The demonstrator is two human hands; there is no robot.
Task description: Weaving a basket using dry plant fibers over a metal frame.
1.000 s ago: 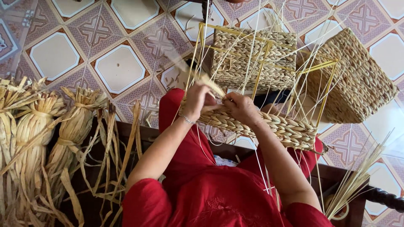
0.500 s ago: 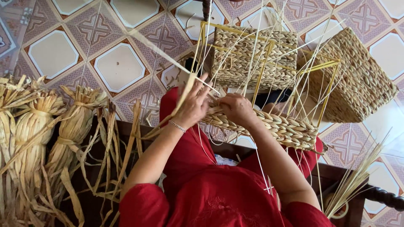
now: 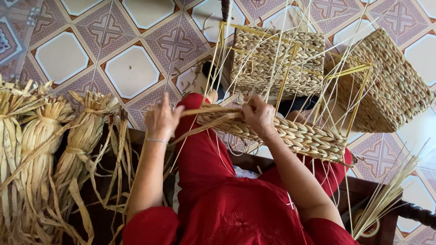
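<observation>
Half-woven basket [image 3: 290, 131]: braided straw rim, loose pale strands upright.

The tan bundles of dried reed [image 3: 27, 149] ran off the left edge; the finished square woven basket [image 3: 390, 86] was cropped at right, partly screened by pale upright straw stakes [image 3: 318, 54].

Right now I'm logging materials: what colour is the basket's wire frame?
Yellow; the frame shows best in the head view.
</observation>
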